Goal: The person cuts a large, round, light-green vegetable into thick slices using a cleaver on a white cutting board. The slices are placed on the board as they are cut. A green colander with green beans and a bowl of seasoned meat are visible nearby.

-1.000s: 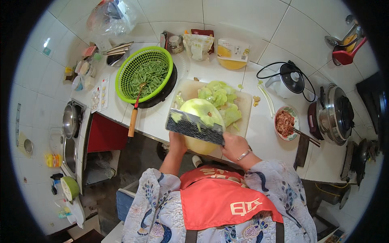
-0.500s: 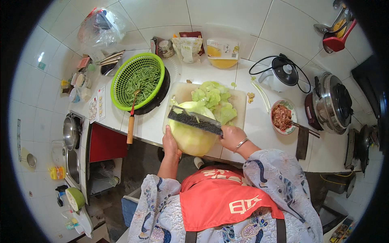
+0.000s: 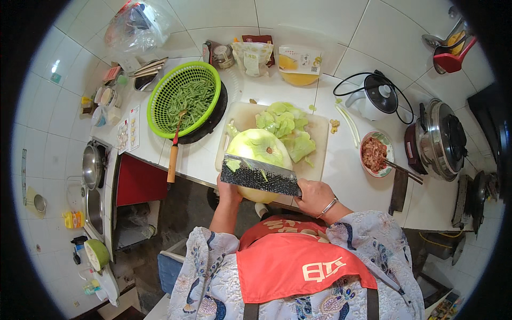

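A pale green cabbage (image 3: 258,143) rests at the near edge of the white cutting board (image 3: 318,162), its round cut stem showing on top. My left hand (image 3: 228,190) holds the cabbage from its near left side, the fingers partly hidden behind the blade. In my right hand (image 3: 314,196) is the handle of a wide cleaver (image 3: 261,175). Its dark, textured blade lies across the near side of the cabbage, with small green scraps stuck to it. Loose cabbage leaves (image 3: 290,130) are heaped on the board behind and to the right.
Left of the board, a green colander (image 3: 153,106) holds cut green beans (image 3: 189,104) and a wooden-handled utensil (image 3: 173,160). To the right stand a bowl of meat (image 3: 375,152) with chopsticks, scallion stalks (image 3: 348,125), a small electric pot (image 3: 380,96) and a large lidded cooker (image 3: 440,138).
The cleaver has come down toward me over the cabbage's near side, its blade face showing more fully. The cabbage has tipped, bringing its stem into view.
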A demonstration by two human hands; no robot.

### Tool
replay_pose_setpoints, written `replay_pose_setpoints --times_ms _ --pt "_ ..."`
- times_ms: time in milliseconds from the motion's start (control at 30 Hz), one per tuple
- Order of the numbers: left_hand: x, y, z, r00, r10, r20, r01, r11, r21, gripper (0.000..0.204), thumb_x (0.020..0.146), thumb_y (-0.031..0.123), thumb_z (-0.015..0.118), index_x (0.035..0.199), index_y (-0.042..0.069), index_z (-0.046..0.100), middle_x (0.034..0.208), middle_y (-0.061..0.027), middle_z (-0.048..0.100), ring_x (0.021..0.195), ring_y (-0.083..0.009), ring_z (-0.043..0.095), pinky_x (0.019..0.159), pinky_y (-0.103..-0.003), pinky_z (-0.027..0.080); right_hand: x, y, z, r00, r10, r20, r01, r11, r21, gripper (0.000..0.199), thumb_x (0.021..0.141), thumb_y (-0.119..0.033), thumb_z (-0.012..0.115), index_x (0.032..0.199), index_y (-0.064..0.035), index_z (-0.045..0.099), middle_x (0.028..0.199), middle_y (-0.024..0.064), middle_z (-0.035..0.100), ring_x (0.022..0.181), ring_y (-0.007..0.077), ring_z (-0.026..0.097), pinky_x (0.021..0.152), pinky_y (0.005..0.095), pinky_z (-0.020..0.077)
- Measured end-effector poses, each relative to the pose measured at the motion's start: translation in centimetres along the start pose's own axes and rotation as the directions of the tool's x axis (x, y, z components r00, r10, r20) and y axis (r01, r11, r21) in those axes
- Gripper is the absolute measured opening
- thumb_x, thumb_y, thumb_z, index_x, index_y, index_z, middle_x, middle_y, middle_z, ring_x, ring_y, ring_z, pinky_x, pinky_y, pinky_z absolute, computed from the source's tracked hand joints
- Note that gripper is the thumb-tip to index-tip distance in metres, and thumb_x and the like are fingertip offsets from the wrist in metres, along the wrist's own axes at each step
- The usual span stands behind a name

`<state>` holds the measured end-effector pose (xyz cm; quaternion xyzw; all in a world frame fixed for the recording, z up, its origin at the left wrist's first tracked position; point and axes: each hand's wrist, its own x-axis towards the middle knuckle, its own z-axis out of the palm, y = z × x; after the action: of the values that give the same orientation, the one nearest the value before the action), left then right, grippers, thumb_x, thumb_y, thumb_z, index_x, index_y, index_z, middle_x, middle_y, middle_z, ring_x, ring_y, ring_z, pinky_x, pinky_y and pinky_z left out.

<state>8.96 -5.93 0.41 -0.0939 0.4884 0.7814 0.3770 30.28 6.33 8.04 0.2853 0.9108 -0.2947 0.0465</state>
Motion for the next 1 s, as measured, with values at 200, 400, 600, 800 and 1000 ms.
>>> replay_pose_setpoints --times_ms 200,400,600,800,1000 --pt "0.6 -1.3 -0.6 0.997 0.029 0.075 -0.027 0.999 -0.022 0.040 0.092 0.031 0.052 0.117 0.000 0.054 0.103 -0.0106 0.062 0.087 -0.0246 0.063 0.074 -0.038 0.052 2.1 -0.2 0.1 0.998 0.060 -0.009 -0.061 0.997 -0.056 0.021 0.074 -0.020 0.063 0.084 -0.0024 0.058 0.075 0.0193 0.064 0.072 0.0365 0.064 0.065 0.0450 0.0517" --pt "0.1 -0.7 -0.1 0.999 0.041 -0.031 -0.037 0.992 0.118 0.050 0.100 0.039 0.033 0.118 -0.004 0.051 0.108 -0.0153 0.060 0.092 -0.0255 0.062 0.080 -0.038 0.052 -0.3 2.2 -0.6 0.985 0.163 0.050 -0.160 0.986 -0.055 0.018 0.075 -0.018 0.060 0.085 -0.0028 0.060 0.077 0.0193 0.065 0.074 0.0369 0.064 0.068 0.0458 0.0519" --pt "0.6 -0.6 0.1 0.998 0.065 -0.020 -0.062 0.988 0.140 0.047 0.099 0.038 0.037 0.116 -0.003 0.053 0.107 -0.0131 0.061 0.092 -0.0229 0.062 0.079 -0.036 0.051 2.7 0.7 -0.5 0.992 0.118 0.051 -0.114 0.991 -0.065 0.019 0.075 -0.018 0.059 0.086 -0.0023 0.061 0.080 0.0197 0.065 0.076 0.0367 0.064 0.069 0.0457 0.0519" --pt "-1.0 -1.4 1.1 0.995 0.099 0.031 -0.102 0.981 0.164 0.043 0.099 0.037 0.040 0.109 -0.002 0.056 0.099 -0.0100 0.062 0.085 -0.0199 0.061 0.075 -0.033 0.050 3.3 0.1 -0.1 0.997 0.078 0.002 -0.078 0.997 -0.005 0.019 0.074 -0.016 0.059 0.086 -0.0008 0.060 0.080 0.0217 0.065 0.077 0.0378 0.064 0.070 0.0458 0.0518" --pt "-0.8 -2.7 0.9 0.984 0.180 -0.003 -0.176 0.964 0.198 0.045 0.097 0.041 0.043 0.106 -0.001 0.055 0.093 -0.0099 0.061 0.078 -0.0202 0.060 0.071 -0.034 0.051 4.1 0.4 1.4 0.990 0.121 -0.066 -0.120 0.993 0.015 0.018 0.073 -0.015 0.058 0.085 -0.0012 0.061 0.079 0.0236 0.064 0.076 0.0386 0.063 0.070 0.0453 0.0516"
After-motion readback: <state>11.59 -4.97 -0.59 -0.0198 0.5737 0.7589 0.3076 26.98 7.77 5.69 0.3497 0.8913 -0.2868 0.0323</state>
